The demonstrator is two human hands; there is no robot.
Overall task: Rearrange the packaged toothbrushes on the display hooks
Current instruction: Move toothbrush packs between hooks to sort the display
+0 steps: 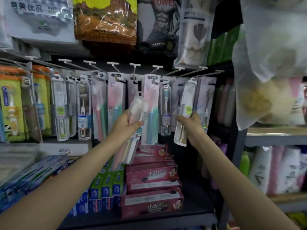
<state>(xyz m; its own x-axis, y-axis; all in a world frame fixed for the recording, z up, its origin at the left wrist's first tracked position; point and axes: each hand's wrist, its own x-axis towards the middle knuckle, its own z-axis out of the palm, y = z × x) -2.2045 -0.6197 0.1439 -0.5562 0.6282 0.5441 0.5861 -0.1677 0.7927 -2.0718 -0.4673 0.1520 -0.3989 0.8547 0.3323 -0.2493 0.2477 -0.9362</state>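
Observation:
A row of display hooks (pixel 134 65) carries many packaged toothbrushes at mid height. My left hand (pixel 123 124) grips a clear multi-pack of pastel toothbrushes (pixel 135 112) in front of the middle hooks, off any hook and tilted right. My right hand (pixel 192 123) holds a white and clear toothbrush pack (pixel 184 112) whose top reaches up to a hook at about the right third. Between my hands hang a pink-green pack (pixel 150 110) and a clear tube pack (pixel 165 110).
Orange-green toothbrush packs (pixel 11 105) fill the left hooks. Pink toothpaste boxes (pixel 152 173) and blue-green boxes (pixel 106 181) are stacked on the shelf below. Towel packs (pixel 106 20) hang above. A dark shelf post (pixel 239 143) and a plastic bag (pixel 269 63) stand at right.

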